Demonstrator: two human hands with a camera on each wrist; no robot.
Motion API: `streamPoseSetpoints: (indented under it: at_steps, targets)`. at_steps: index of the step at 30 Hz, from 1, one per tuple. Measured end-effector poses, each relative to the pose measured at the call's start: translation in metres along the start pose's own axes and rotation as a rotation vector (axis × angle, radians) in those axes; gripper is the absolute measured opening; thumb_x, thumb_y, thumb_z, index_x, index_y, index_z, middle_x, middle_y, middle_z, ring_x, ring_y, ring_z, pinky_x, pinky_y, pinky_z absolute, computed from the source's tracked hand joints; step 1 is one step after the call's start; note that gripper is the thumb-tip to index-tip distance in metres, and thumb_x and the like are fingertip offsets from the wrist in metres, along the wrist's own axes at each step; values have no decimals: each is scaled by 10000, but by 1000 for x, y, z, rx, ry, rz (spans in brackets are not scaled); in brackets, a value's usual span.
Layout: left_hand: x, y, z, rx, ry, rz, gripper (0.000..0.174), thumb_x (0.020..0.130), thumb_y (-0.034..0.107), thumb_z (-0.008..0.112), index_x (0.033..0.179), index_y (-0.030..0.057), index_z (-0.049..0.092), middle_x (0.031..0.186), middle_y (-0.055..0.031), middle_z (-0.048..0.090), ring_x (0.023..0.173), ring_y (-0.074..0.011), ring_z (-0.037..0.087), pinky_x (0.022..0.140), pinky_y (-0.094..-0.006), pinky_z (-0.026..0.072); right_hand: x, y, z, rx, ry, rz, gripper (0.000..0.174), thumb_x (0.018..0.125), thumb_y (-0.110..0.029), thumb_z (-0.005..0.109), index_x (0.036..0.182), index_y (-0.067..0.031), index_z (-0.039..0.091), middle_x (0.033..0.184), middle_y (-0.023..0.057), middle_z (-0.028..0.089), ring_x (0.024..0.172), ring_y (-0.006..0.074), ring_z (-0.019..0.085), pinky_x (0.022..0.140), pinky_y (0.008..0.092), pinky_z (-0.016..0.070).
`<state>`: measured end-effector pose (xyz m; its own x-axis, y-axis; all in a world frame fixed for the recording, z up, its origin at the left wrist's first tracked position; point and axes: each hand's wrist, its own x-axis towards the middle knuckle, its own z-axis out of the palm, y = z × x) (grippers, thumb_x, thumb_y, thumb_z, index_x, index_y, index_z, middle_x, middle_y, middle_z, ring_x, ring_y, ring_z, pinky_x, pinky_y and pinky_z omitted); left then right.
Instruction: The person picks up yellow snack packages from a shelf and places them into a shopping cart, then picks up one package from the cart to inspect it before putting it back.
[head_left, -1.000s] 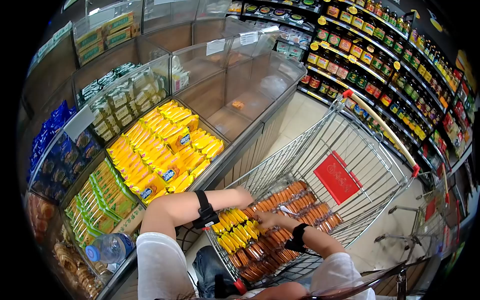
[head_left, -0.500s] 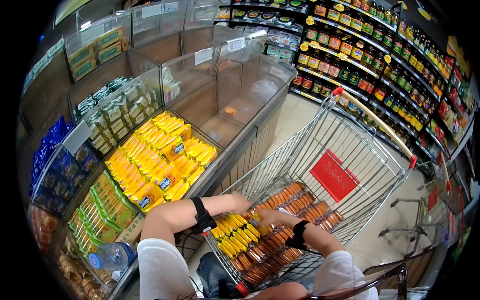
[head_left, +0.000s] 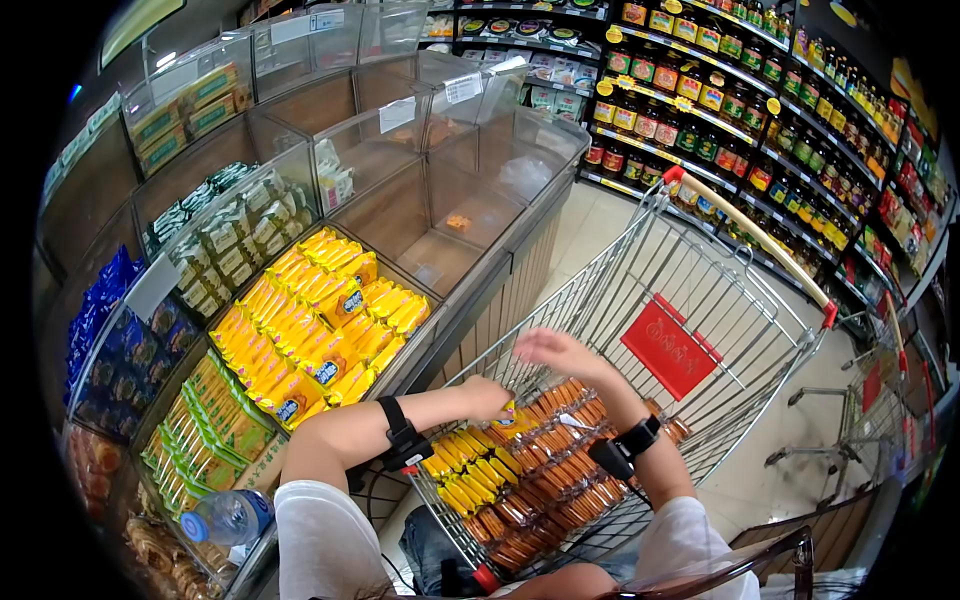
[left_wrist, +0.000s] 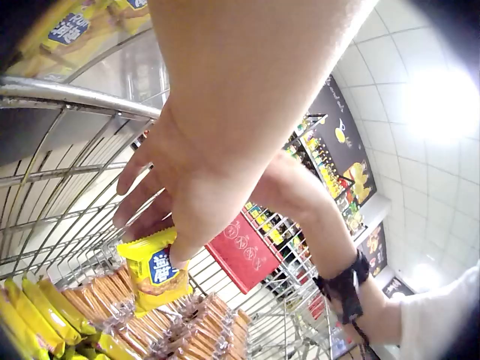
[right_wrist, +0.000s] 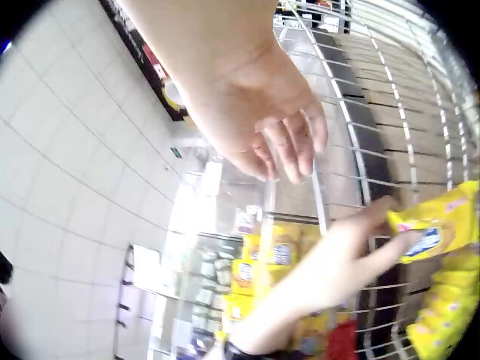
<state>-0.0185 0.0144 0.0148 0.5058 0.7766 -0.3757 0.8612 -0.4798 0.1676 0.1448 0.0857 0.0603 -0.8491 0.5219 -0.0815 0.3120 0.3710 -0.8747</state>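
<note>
My left hand [head_left: 487, 398] pinches a yellow snack packet [left_wrist: 156, 270] between thumb and fingers, low over the shopping cart's load. Above the cart's far side, my right hand [head_left: 560, 352] is raised with nothing in it, its fingers loosely bent, as the right wrist view shows. Below and nearer me in the cart lie rows of yellow snack packets [head_left: 470, 468]. Brown snacks in clear wrap [head_left: 560, 470] form several rows beside and beneath them. The left wrist view shows the held packet's printed front, with part of my left hand's fingers hidden behind it.
The wire shopping cart has a red panel [head_left: 670, 347] and a long handle [head_left: 750, 240]. At left stands a divided bin with more yellow packets [head_left: 310, 330], green packets [head_left: 205, 430] and a water bottle [head_left: 228, 518]. Shelves of jars [head_left: 690, 100] line the back.
My right hand has let go of the yellow packets and risen forward, away from my left hand. The left hand has stayed low over the cart, holding one packet.
</note>
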Motion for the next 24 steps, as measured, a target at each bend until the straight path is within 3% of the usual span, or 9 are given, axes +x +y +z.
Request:
streamPoseSetpoints:
  at_steps: [2,3,5,13,15,16,19,22,24]
  targets:
    - [-1,1,0,13,-16,-30,369,794,412,469,962,91,540,798,-120,603,771,-288,584,642,-410,444,-5,-22,-16,466,48,-139,282,846,-220,495,1068,-46,485,1011,77,557,918,162,536,846,317,421]
    - [-1,2,0,26,-29,-57,361,792,398,478,976,92,534,824,-103,606,799,-272,583,666,-405,434,-8,-31,-20,467,48,-136,282,846,-220,495,1068,-46,485,1011,77,557,918,162,536,846,317,421]
    - [3,-1,6,73,-36,-38,349,792,388,479,978,98,533,825,-98,606,797,-263,584,687,-396,421,-16,-45,-27,811,70,-285,256,853,-188,480,1057,-35,482,1005,103,555,916,156,535,841,309,422]
    - [1,-7,10,122,9,11,312,785,351,495,973,106,538,808,-90,613,777,-244,591,708,-389,399,-37,-84,-15,1019,-165,-495,280,875,-208,424,1073,-19,483,1035,125,527,914,175,516,824,305,408]
    - [1,-6,8,165,-15,4,308,778,347,500,955,100,551,782,-92,617,746,-245,600,673,-396,415,-52,-108,-3,956,-106,-575,363,836,-362,440,972,-38,533,1007,158,494,832,205,502,757,288,395]
    - [1,-5,4,170,-15,14,308,778,347,500,955,100,551,782,-92,617,746,-245,600,673,-396,415,-62,-125,5,915,-143,-680,426,827,-438,398,930,-56,558,1049,184,447,883,232,467,765,307,376]
    - [-3,1,-3,146,-59,-17,298,768,338,502,927,94,567,781,-96,621,735,-246,608,673,-402,431,-98,-152,24,928,-428,-693,524,813,-535,380,903,-61,583,1187,236,323,1130,350,323,826,401,327]
    - [-1,-3,10,204,11,3,294,768,329,500,916,85,568,797,-101,619,760,-248,604,676,-408,432,-108,-158,36,1025,-690,-783,561,786,-575,402,983,-83,587,1277,284,188,1213,378,162,906,438,222]
    - [0,-6,15,219,4,24,293,768,327,500,915,82,568,803,-103,618,769,-250,601,684,-409,429,-113,-156,42,1089,-723,-794,560,785,-575,405,988,-85,583,1281,291,169,1215,379,151,906,441,214]
